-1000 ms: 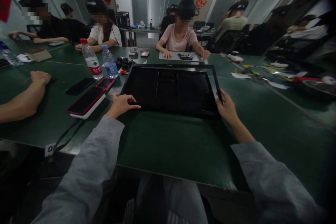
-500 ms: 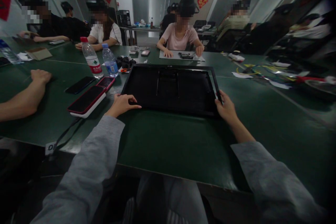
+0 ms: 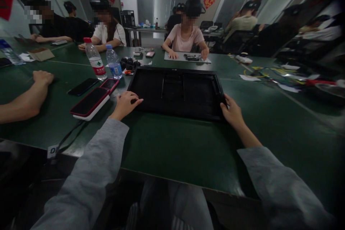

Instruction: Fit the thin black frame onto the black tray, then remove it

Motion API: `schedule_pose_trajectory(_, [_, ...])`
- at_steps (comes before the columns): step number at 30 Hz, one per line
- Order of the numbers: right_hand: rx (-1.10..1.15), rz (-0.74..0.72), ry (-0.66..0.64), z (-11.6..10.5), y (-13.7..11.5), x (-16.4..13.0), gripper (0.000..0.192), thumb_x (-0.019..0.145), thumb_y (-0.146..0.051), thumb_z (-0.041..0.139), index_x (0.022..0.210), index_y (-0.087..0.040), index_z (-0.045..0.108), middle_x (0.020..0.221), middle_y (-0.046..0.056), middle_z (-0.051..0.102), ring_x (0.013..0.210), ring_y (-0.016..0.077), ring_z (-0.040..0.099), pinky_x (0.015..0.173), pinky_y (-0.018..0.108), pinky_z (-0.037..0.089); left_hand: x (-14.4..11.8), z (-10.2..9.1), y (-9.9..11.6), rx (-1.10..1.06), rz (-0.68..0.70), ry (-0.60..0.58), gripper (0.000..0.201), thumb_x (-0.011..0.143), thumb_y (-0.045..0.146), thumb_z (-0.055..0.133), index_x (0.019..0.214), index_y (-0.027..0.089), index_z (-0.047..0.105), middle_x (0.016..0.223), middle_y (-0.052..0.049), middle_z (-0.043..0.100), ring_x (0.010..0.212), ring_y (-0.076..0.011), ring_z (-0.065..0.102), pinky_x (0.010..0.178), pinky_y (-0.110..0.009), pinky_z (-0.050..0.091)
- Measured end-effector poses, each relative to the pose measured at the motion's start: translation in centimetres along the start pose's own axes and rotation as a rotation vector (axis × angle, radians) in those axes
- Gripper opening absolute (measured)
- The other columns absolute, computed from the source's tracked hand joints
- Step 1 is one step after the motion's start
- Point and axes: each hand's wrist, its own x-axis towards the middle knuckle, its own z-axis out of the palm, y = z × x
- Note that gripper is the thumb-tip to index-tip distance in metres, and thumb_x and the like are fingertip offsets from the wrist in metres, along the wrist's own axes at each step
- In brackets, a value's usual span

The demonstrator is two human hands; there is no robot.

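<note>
A person in grey sleeves held a flat black panel by its two near corners as it lay on a green table. The left hand rested open on the near left corner, fingers spread flat across the edge; the right hand curled around the near right corner, thumb on top, gripping the rim. The panel sat level on the table, its long near edge facing the person.

Between that edge and the table's front lip lay a wide bare strip of green surface. To the right the table stayed open until a scatter of papers and cables near the far side. The left was tighter: a red-cased phone lay just beside the left hand, with a second phone, a dark phone and two water bottles behind it. A neighbour's forearm rested well apart, farther left. Others sat along the far edge.
</note>
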Motion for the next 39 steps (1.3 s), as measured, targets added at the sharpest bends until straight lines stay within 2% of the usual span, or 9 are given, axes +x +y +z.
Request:
schedule_pose_trajectory(2, [-0.009, -0.012, 0.006, 0.1, 0.3, 0.1, 0.064, 0.089, -0.038, 0.059, 0.151, -0.021, 0.058, 0.152, 0.014, 0.063, 0.142, 0.0339, 0.06, 0.127, 0.056, 0.04, 0.2, 0.3, -0.5, 0.014, -0.096, 0.141, 0.032, 0.1, 0.048, 0.062, 0.118, 0.027, 0.078, 0.144, -0.012, 0.067, 0.141, -0.0359, 0.051, 0.113, -0.055, 0.039])
schedule_pose_trajectory(4, [-0.024, -0.032, 0.013, 0.2, 0.6, 0.2, 0.063, 0.088, -0.041, 0.06, 0.149, -0.025, 0.06, 0.15, 0.012, 0.065, 0.143, 0.0343, 0.059, 0.127, 0.058, 0.04, 0.5, 0.8, -1.3, -0.006, -0.215, 0.236, 0.042, 0.1, 0.044, 0.062, 0.136, 0.024, 0.071, 0.15, -0.015, 0.063, 0.142, -0.0355, 0.052, 0.113, -0.051, 0.042])
schedule_pose_trajectory(6, [-0.043, -0.045, 0.024, 0.3, 0.8, 0.4, 0.062, 0.088, -0.041, 0.06, 0.148, -0.025, 0.062, 0.147, 0.011, 0.067, 0.143, 0.0341, 0.058, 0.126, 0.059, 0.041, 0.9, 1.3, -2.3, -0.073, -0.283, 0.225, 0.048, 0.1, 0.043, 0.061, 0.141, 0.019, 0.067, 0.146, -0.018, 0.066, 0.135, -0.033, 0.06, 0.111, -0.046, 0.046])
schedule_pose_trajectory(12, [-0.048, -0.026, 0.065, 0.4, 0.8, 0.5, 0.06, 0.088, -0.04, 0.061, 0.144, -0.02, 0.065, 0.142, 0.016, 0.069, 0.137, 0.0349, 0.064, 0.122, 0.058, 0.045, 1.7, 2.3, -3.8, -0.185, -0.334, 0.173, 0.046, 0.1, 0.042, 0.061, 0.134, 0.013, 0.073, 0.134, -0.018, 0.075, 0.121, -0.0297, 0.071, 0.105, -0.039, 0.051])
schedule_pose_trajectory(17, [-0.055, -0.003, 0.104, 0.3, 1.0, 0.6, 0.058, 0.087, -0.044, 0.064, 0.139, -0.019, 0.07, 0.122, 0.015, 0.078, 0.12, 0.0376, 0.073, 0.11, 0.061, 0.055, 2.1, 2.0, -3.3, -0.228, -0.376, 0.177, 0.046, 0.097, 0.049, 0.064, 0.126, 0.017, 0.078, 0.125, -0.015, 0.08, 0.116, -0.0318, 0.073, 0.101, -0.041, 0.053])
schedule_pose_trajectory(22, [0.019, 0.022, 0.12, 0.8, 2.1, 1.5, 0.058, 0.085, -0.048, 0.069, 0.136, -0.02, 0.073, 0.115, 0.014, 0.08, 0.112, 0.0364, 0.076, 0.104, 0.059, 0.059, 2.5, 1.8, -2.7, -0.259, -0.435, 0.196, 0.051, 0.092, 0.063, 0.066, 0.115, 0.02, 0.081, 0.111, -0.013, 0.082, 0.113, -0.0341, 0.072, 0.098, -0.042, 0.053])
schedule_pose_trajectory(29, [0.237, 0.163, 0.029, 1.3, 2.8, 2.1, 0.068, 0.08, -0.051, 0.076, 0.142, -0.025, 0.068, 0.107, 0.009, 0.08, 0.099, 0.0333, 0.077, 0.096, 0.06, 0.063, 3.5, 2.5, -4.3, -0.276, -0.477, 0.174, 0.056, 0.094, 0.068, 0.062, 0.116, 0.019, 0.079, 0.114, -0.012, 0.08, 0.114, -0.0326, 0.071, 0.098, -0.039, 0.052])
schedule_pose_trajectory(33, [0.267, 0.168, 0.011, 1.3, 2.5, 2.1, 0.067, 0.082, -0.05, 0.076, 0.143, -0.026, 0.066, 0.111, 0.01, 0.079, 0.104, 0.0343, 0.076, 0.1, 0.06, 0.062, 4.0, 2.8, -5.6, -0.289, -0.476, 0.145, 0.056, 0.097, 0.068, 0.054, 0.111, 0.02, 0.078, 0.112, -0.01, 0.08, 0.111, -0.03, 0.071, 0.098, -0.038, 0.052])
schedule_pose_trajectory(39, [0.253, 0.16, -0.026, 1.2, 3.0, 2.6, 0.065, 0.082, -0.052, 0.077, 0.14, -0.027, 0.066, 0.108, 0.009, 0.079, 0.102, 0.0335, 0.076, 0.099, 0.06, 0.062, 4.4, 2.8, -6.8, -0.337, -0.503, 0.086, 0.051, 0.093, 0.066, 0.06, 0.097, 0.018, 0.076, 0.103, -0.011, 0.079, 0.103, -0.0284, 0.071, 0.092, -0.037, 0.054])
